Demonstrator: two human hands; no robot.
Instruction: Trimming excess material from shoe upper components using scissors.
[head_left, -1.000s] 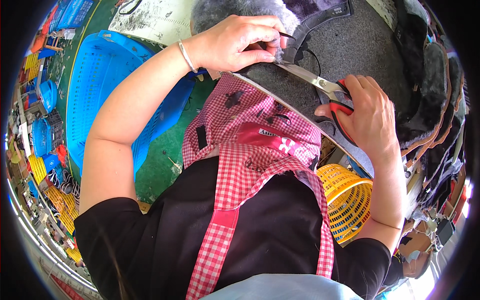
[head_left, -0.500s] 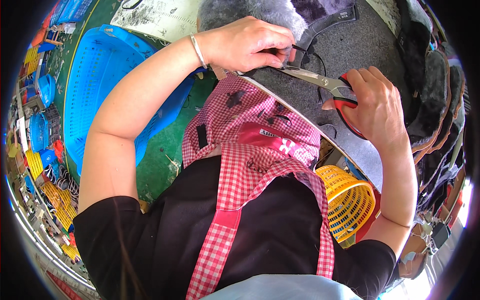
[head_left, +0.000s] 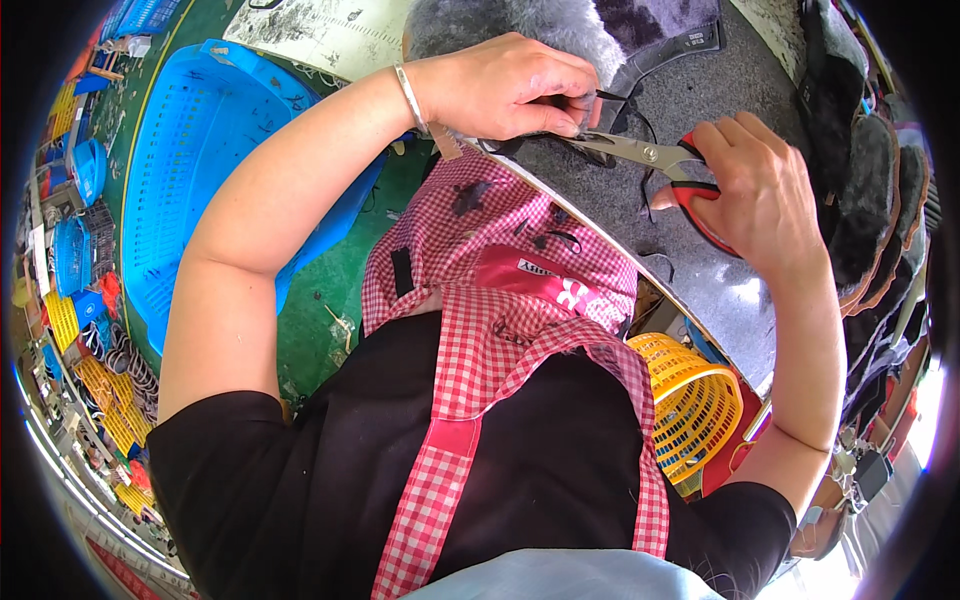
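Note:
My left hand (head_left: 510, 88) pinches a grey furry piece (head_left: 585, 35) at the edge of the work surface, its fingers curled over the near rim. In my right hand (head_left: 765, 195) is a pair of scissors (head_left: 640, 152) with red and black handles, fingers through the loops. Their blades point left and reach to my left fingertips, where the tips are partly hidden against the material. A thin black strip (head_left: 645, 122) curls on the table beside the blades. Behind it lies a dark purple furry piece (head_left: 665, 15) with a black edging.
The dark grey table (head_left: 740, 110) has a pale near edge. Furry pieces (head_left: 870, 200) are stacked along its right side. A blue plastic basket (head_left: 185, 170) stands on the green floor at left. Below the table edge sits a yellow basket (head_left: 700, 400).
My right hand and the scissors have shifted slightly right, and the hand sits a little higher. My left hand has moved slightly right, still pinching the furry piece.

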